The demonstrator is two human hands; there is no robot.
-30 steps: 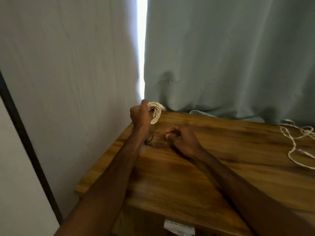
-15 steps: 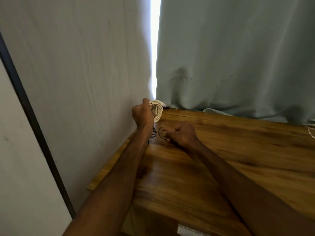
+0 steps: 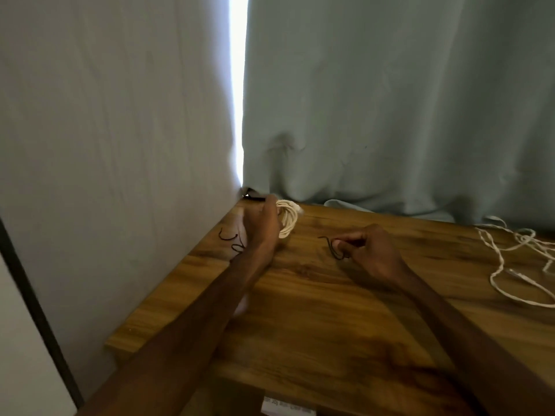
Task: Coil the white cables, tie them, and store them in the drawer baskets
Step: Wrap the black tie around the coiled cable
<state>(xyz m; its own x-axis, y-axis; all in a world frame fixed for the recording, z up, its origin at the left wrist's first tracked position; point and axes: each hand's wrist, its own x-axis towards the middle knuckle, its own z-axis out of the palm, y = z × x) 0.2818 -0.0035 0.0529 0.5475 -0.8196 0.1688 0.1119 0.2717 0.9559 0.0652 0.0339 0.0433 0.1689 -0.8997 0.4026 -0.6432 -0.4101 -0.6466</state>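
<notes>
Holding coiled white cable [image 3: 289, 218], left grip [image 3: 263, 228] curled round it; right grip [image 3: 375, 250] pinching black tie [image 3: 331, 249].

Pale grey-green fabric curtains [image 3: 390, 100] are hanging behind the brown wooden counter [image 3: 315, 310], a narrow bright gap [image 3: 238, 85] glowing at upper centre.

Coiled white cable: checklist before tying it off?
1. Coil held: left hand grips the coiled white cable. ok
2. Tie ready: right hand pinches a dark tie. ok
3. Tie at the coil: apart from it, not wrapped. not ok
4. Cable end tucked in: hidden behind the hand. cannot tell
5. Spare ties on the wooden table by the left wrist. ok
6. Loose white cable at far right: uncoiled. not ok
</notes>
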